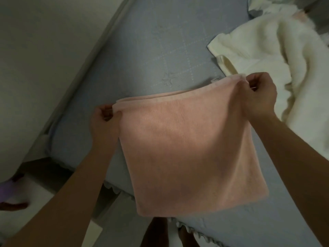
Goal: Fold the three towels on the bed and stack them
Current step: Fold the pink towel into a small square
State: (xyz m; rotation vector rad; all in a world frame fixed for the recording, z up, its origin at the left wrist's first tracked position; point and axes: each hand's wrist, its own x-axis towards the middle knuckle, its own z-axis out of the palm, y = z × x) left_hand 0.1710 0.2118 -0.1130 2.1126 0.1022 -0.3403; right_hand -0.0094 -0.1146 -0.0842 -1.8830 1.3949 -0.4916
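Observation:
A pink towel, folded over in layers, hangs in front of me above the near edge of the bed. My left hand pinches its upper left corner. At the upper right corner my right hand grips the stacked edges. The towel's lower part droops past the bed's edge. A crumpled cream-white towel lies on the bed to the right, just beyond my right hand. Something pale and pinkish peeks out behind it at the top right; I cannot tell what it is.
The bed has a grey-blue quilted cover with a ruffled hem along the near edge. A pale wall runs along the bed's left side. On the floor at lower left are a white surface and a purple object.

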